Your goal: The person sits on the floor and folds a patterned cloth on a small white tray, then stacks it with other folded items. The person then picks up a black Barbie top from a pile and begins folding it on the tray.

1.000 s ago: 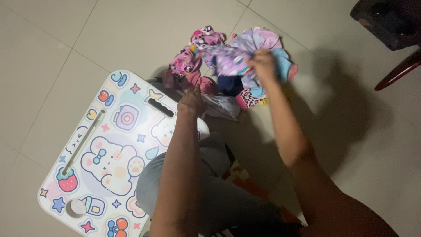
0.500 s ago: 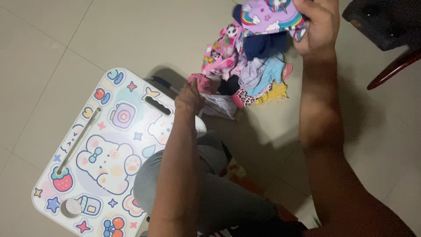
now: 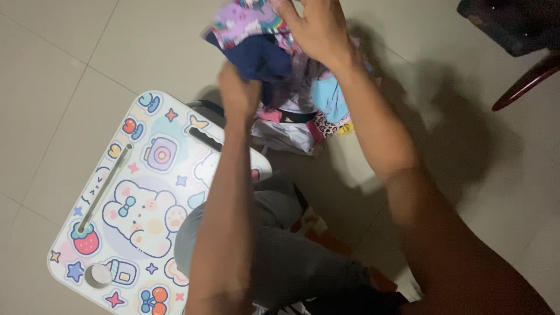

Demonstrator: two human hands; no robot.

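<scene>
My right hand (image 3: pixel 318 29) is raised near the top of the view and grips a bundle of small colourful garments (image 3: pixel 245 20), purple and patterned. My left hand (image 3: pixel 238 93) is closed on a dark navy piece of cloth (image 3: pixel 262 58) that hangs from the same bundle. Under the hands more clothes lie in a pile (image 3: pixel 303 125) on the tiled floor: white, pink, light blue and a leopard print piece. Part of the pile is hidden by my arms.
A small lap table (image 3: pixel 131 204) with cartoon stickers, a slot and a round cup hole stands at the left, by my grey-trousered knee (image 3: pixel 274 256). A dark chair with a reddish wooden leg (image 3: pixel 525 81) is at the top right. Beige floor tiles surround everything.
My right hand has lifted the bundle of garments up off the pile and toward the camera. My left hand rose from the pile's edge and took hold of the navy cloth.
</scene>
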